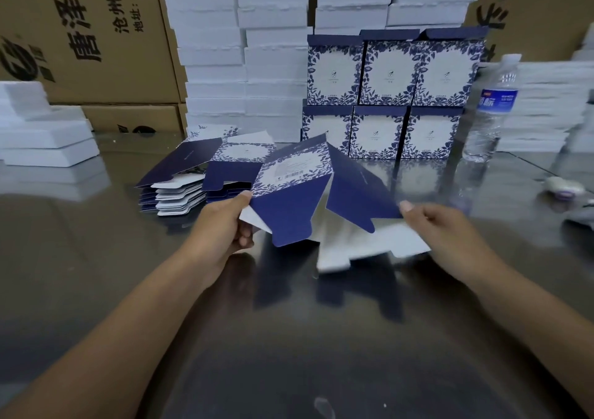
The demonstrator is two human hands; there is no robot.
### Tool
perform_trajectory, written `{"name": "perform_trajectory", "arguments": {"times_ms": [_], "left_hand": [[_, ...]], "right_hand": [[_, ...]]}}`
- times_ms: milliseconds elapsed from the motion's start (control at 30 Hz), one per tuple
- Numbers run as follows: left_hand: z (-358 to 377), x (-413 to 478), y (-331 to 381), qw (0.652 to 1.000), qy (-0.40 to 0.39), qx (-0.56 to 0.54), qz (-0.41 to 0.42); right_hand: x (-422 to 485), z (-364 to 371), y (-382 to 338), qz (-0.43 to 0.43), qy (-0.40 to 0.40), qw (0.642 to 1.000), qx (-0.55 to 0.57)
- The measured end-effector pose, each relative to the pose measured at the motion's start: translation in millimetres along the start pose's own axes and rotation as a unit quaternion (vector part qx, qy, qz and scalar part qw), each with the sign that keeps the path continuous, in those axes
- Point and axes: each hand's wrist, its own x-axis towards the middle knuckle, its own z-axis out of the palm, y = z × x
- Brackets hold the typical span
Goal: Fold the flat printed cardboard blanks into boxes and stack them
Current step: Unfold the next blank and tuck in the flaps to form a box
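I hold a blue-and-white floral cardboard blank (299,190) above the glossy table, partly opened with its navy flaps hanging toward me. My left hand (231,222) pinches its left edge, thumb on top. My right hand (440,225) grips the right navy flap, its white underside blurred below. A pile of flat blanks (199,174) lies just behind my left hand. Several folded boxes (389,97) stand stacked in two rows at the back centre.
White foam trays (244,48) are piled high behind the boxes, with more foam trays (45,135) at the left and right. Brown cartons (90,32) line the back. A water bottle (491,106) stands right of the boxes. Small objects (565,187) lie at the right edge.
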Motion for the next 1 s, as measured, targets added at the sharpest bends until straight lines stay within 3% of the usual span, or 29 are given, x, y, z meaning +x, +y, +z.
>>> {"name": "perform_trajectory", "arguments": {"times_ms": [67,133,233,333,433,567,767,1000], "left_hand": [[0.6,-1.6,1.7,1.0,0.021,-0.009,-0.005],[1.9,-2.7,4.2,0.999,0.029,-0.038,-0.003],[5.0,-7.3,7.1,0.996,-0.016,-0.091,-0.012],[8.8,-9.9,6.9,0.989,-0.083,-0.118,-0.041],[12.3,-9.8,6.1,0.987,-0.127,-0.088,-0.038],[14.3,-9.9,0.1,0.985,-0.168,0.029,0.017],[9.2,-9.4,-11.5,0.937,-0.254,0.21,0.114],[11.9,-11.3,-10.0,0.949,-0.213,0.188,0.134]], "right_hand": [[0.6,2.8,6.3,-0.059,0.015,0.994,-0.086],[-0.6,4.2,7.3,-0.07,-0.012,0.994,-0.087],[-3.7,5.8,5.7,-0.088,-0.097,0.989,-0.076],[-7.1,9.2,5.4,-0.133,-0.158,0.968,-0.141],[-8.4,13.6,3.3,-0.157,-0.126,0.97,-0.132],[-6.9,15.6,1.5,-0.219,-0.013,0.969,-0.115],[-4.1,16.3,4.2,-0.226,0.065,0.97,-0.06],[-13.1,16.2,-9.0,-0.214,0.05,0.973,-0.066]]}}
